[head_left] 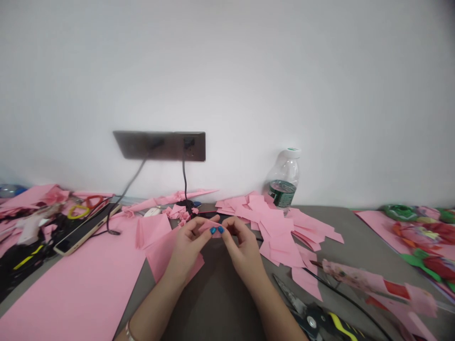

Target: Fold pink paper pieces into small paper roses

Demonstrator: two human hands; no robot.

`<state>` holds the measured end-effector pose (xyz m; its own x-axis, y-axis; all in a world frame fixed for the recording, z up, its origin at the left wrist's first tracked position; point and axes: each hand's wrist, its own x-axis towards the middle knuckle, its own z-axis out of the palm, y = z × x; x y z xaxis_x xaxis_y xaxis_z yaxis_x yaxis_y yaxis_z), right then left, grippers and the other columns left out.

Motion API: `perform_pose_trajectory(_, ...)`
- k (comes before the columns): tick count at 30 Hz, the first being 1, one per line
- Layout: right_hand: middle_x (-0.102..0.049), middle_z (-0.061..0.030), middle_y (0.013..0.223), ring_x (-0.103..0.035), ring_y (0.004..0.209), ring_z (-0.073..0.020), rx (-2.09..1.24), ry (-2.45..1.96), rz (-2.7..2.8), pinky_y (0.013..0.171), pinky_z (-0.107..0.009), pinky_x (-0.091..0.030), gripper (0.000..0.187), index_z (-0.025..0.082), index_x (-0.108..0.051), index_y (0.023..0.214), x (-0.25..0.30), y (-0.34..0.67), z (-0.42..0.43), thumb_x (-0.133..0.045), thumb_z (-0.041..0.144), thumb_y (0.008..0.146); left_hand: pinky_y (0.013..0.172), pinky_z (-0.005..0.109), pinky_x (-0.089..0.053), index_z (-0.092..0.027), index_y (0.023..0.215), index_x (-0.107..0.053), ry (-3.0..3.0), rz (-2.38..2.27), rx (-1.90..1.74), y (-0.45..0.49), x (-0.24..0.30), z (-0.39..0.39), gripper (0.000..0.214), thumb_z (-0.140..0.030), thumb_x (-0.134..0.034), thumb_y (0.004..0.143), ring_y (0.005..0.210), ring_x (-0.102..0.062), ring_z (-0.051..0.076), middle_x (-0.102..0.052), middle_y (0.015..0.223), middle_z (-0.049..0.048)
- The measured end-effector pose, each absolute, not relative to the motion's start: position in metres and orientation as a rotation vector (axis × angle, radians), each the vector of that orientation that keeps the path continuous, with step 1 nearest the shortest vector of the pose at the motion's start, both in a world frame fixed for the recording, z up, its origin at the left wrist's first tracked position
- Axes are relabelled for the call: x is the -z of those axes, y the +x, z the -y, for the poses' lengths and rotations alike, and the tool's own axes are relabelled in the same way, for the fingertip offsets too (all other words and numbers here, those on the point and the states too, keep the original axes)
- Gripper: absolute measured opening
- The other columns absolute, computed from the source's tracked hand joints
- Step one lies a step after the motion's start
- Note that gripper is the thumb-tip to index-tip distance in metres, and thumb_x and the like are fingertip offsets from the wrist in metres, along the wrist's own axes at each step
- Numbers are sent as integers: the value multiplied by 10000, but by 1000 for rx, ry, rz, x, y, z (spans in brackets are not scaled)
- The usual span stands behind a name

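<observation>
Between my two hands is a small piece of pink paper (209,225), pinched at its edge by the thumbs and fingers. My left hand (187,247) is closed on its left side, thumb tip almost against the other thumb. On the right side, my right hand (245,248) grips the same piece with bent fingers. Many cut pink paper pieces (277,229) lie in an overlapping heap beyond and right of my right hand. Under and beside my left wrist are more pink sheets (163,253). Black-and-yellow shears (311,319) rest with open blades near my right forearm.
A capped plastic bottle (286,182) stands against the wall. Cables run from a wall socket (159,146). A phone (85,229) lies on a large pink sheet (88,284). To the right are a paper-wrapped tool (369,279) with a black cord and colourful crafted flowers (423,234).
</observation>
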<state>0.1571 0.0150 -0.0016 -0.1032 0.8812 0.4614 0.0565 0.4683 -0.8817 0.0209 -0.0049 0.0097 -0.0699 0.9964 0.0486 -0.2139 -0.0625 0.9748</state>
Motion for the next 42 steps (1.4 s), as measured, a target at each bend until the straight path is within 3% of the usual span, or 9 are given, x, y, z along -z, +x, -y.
perform_pose_trajectory(6,-586,-9,738,-542,688,-153,-894,-867,1525,643,-258,-420,89,189,-581,826,2,158,-15,-527,238,877,726,244,-453,-194,794,-676,1082,-1134,-1394,21,-12,3,99,-257,-725,737,783,-591,158,-648,774,-4)
perform_pose_trajectory(12,-585,-9,693,-526,657,-151,-1056,-887,1528,616,-258,-402,166,183,-590,741,3,161,-18,-549,282,867,707,243,-426,-198,862,-644,1130,-1207,-1329,13,-16,2,198,-285,-737,711,795,-545,156,-606,831,-7)
perform_pose_trajectory(18,-561,-2,677,-499,618,-138,-1158,-898,1510,577,-245,-393,205,176,-585,740,3,159,-19,-572,352,845,567,237,-324,-176,630,-566,1347,-1326,-1177,7,-22,0,261,-375,-664,768,620,-430,134,-486,631,-27)
perform_pose_trajectory(29,-483,24,604,-446,562,-124,-1074,-884,1661,527,-237,-328,268,195,-502,661,-1,157,-15,-497,316,901,654,269,-433,-200,740,-684,1356,-1302,-1247,11,-25,3,169,-359,-641,778,686,-564,183,-649,705,11)
perform_pose_trajectory(35,-431,42,539,-390,507,-114,-1101,-944,1697,496,-239,-276,342,203,-460,617,2,157,-14,-495,369,914,658,278,-443,-179,756,-718,1386,-1352,-1233,7,-19,1,219,-374,-632,810,699,-586,195,-682,708,31)
perform_pose_trajectory(42,-421,35,662,-405,602,-125,-1061,-792,1759,573,-238,-325,283,215,-425,722,-1,157,-10,-393,320,983,618,256,-428,-172,703,-715,1296,-1311,-1300,4,-15,1,229,-382,-688,791,648,-567,166,-668,673,14)
